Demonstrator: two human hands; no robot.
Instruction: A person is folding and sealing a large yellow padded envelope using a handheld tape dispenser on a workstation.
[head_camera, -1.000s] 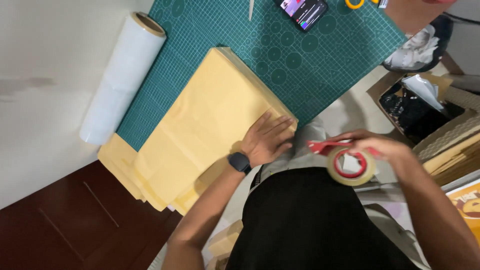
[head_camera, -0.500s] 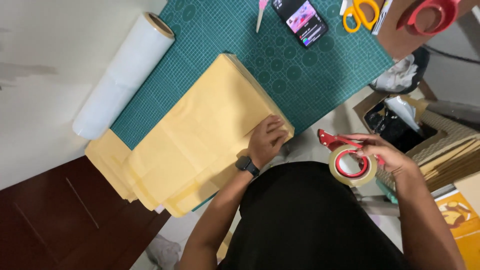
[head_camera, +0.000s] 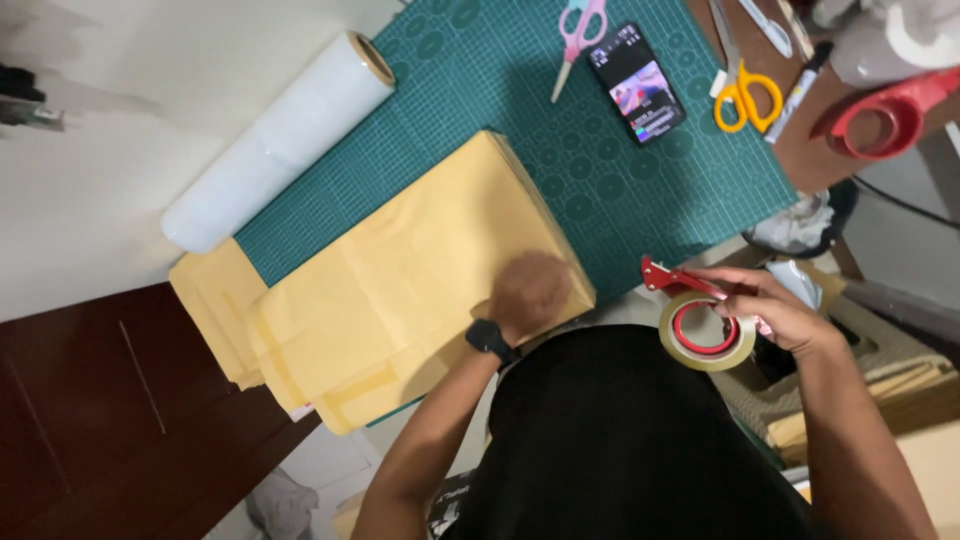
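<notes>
A long parcel wrapped in yellow-brown paper (head_camera: 400, 280) lies across a green cutting mat (head_camera: 600, 180). My left hand (head_camera: 530, 292), blurred by motion and with a black watch on the wrist, presses on the parcel's near right end. My right hand (head_camera: 765, 305) holds a red tape dispenser (head_camera: 705, 325) with a roll of clear tape, off the mat's near edge and above my lap. More yellow-brown paper (head_camera: 215, 300) sticks out from under the parcel at the left.
A roll of clear film (head_camera: 280, 140) lies along the mat's left edge. Pink scissors (head_camera: 575, 40), a phone (head_camera: 636, 82), yellow scissors (head_camera: 745, 95), a marker (head_camera: 798, 78) and a second red tape dispenser (head_camera: 885, 115) sit at the back. Cardboard boxes (head_camera: 890, 370) stand at the right.
The view has shifted so that more of the mat's far side shows. My left hand moved a little over the parcel's end. My right hand keeps the dispenser near my lap.
</notes>
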